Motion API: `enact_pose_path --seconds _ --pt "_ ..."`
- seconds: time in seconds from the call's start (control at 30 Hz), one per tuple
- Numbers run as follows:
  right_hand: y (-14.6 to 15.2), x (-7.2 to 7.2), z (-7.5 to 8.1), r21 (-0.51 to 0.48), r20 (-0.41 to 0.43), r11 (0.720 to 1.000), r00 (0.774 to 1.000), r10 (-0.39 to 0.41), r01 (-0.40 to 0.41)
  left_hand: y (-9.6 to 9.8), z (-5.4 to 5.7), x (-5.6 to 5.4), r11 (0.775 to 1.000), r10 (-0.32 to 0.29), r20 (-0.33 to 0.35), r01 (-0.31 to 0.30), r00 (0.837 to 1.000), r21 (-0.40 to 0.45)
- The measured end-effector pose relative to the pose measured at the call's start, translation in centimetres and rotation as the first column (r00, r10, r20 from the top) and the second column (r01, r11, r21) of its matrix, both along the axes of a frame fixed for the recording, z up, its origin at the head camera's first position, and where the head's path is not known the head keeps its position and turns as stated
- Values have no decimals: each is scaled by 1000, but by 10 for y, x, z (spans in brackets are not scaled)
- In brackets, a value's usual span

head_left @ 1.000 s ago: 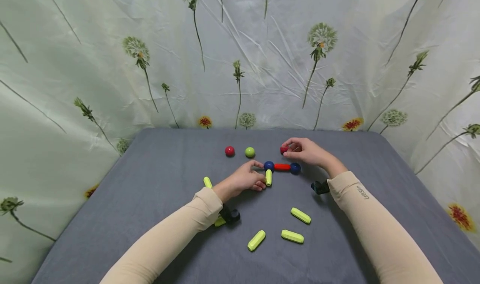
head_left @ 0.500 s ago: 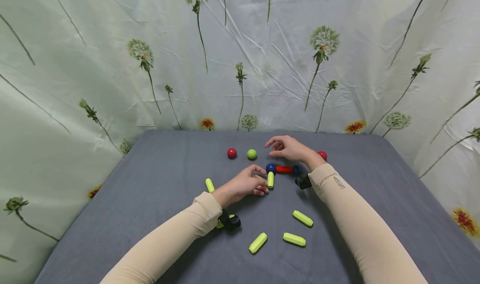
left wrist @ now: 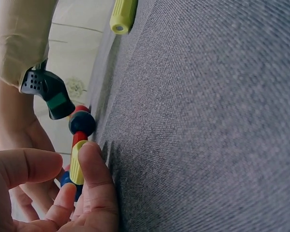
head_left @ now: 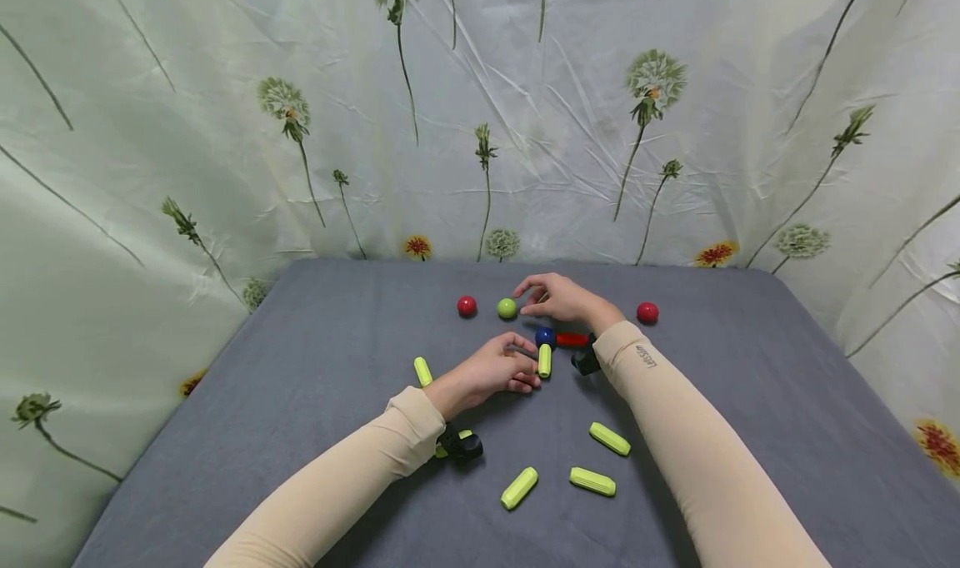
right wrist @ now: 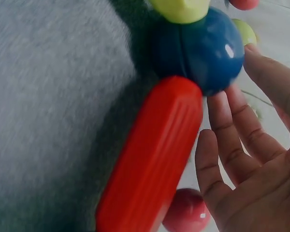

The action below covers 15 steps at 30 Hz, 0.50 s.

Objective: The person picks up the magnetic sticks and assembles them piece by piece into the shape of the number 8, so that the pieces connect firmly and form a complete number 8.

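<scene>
A blue ball (head_left: pixel 545 336) joins a red rod (head_left: pixel 572 340) and a short yellow-green rod (head_left: pixel 544 361) pointing toward the person. At the red rod's other end, a second blue ball (left wrist: pixel 82 123) shows in the left wrist view; the right wrist hides it from the head view. Loosely bent fingers of my left hand (head_left: pixel 491 366) lie right at the yellow-green rod's left side. My right hand (head_left: pixel 558 296) reaches over the joined pieces, thumb and fingers spread and holding nothing. Its fingertips are just right of a light green ball (head_left: pixel 507 308).
One red ball (head_left: pixel 467 306) sits left of the green one, another red ball (head_left: pixel 647 312) at the right. Loose yellow-green rods (head_left: pixel 519 489) lie nearer the person, some partly under the left forearm. A floral curtain (head_left: pixel 420 135) hangs behind the grey table (head_left: pixel 330 335).
My right hand let go of a red ball, which now sits farther right, and moved left to beside the green ball. The left hand has hardly moved at the yellow-green rod.
</scene>
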State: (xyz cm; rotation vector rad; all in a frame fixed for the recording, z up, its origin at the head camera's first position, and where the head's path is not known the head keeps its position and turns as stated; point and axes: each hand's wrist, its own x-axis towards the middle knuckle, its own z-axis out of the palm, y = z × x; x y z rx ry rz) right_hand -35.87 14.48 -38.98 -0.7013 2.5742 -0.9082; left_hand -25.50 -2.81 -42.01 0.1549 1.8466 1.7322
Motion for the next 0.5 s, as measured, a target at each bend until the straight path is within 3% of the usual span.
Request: enact_pose_path --seconds 0.5 --pt "-15 -4 -2 43 11 999 1000 13 -14 0 1 0 1000 -10 -2 10 1000 4"
